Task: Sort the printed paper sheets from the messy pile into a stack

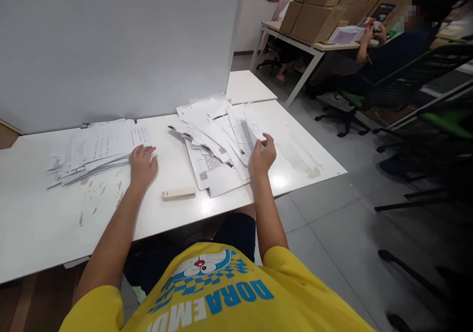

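Observation:
My left hand (143,166) rests at the right edge of a stack of printed papers (101,142), its fingers apart and touching the edge. My right hand (263,156) pinches a sheet of paper (253,128), which is raised at the right side of a loose, fanned-out pile of papers (231,178). Several sheets in that pile carry dark print and square codes. Between the two piles, close to the front edge, lies a small cream oblong object (179,193) that looks like a stapler.
A white panel (118,41) stands along the back of the white table (166,223). Brown stains mark the tabletop at both sides. To the right, cardboard boxes (314,21) sit on another table, where a person (399,51) is seated on an office chair (354,98).

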Tool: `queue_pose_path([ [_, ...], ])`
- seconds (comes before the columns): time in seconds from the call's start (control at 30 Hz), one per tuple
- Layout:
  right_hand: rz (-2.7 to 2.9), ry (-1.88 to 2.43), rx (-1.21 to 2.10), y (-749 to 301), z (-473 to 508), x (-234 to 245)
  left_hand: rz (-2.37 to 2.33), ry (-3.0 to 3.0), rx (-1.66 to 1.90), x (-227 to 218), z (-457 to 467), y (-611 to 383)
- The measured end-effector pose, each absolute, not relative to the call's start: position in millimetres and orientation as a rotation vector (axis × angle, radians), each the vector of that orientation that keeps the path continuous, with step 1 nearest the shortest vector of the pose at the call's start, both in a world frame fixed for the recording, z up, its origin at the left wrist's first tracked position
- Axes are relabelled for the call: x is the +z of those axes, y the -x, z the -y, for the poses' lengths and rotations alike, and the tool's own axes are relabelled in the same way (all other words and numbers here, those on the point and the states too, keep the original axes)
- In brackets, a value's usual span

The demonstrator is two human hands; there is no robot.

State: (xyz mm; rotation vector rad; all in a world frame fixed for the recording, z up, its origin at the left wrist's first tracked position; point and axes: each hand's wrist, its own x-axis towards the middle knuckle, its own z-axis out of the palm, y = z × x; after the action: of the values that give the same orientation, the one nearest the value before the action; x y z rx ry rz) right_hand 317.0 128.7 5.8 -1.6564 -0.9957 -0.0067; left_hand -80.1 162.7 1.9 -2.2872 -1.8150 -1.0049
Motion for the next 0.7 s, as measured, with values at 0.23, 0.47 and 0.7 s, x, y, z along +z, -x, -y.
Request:
queue_pose_path([
  [0.23, 1.579, 1.738, 0.108, -342, -175, 2, 1.839, 2.303, -1.034, -4, -170, 83],
  [0.47, 1.573, 1.793, 0.175, -331, -167, -3, 1.82, 2.333, -1.051, -8, -175, 89],
  [0.7, 1.478, 1.601, 0.35, -342, -164, -5, 1.818, 2.359, -1.097, -13, -184, 96],
])
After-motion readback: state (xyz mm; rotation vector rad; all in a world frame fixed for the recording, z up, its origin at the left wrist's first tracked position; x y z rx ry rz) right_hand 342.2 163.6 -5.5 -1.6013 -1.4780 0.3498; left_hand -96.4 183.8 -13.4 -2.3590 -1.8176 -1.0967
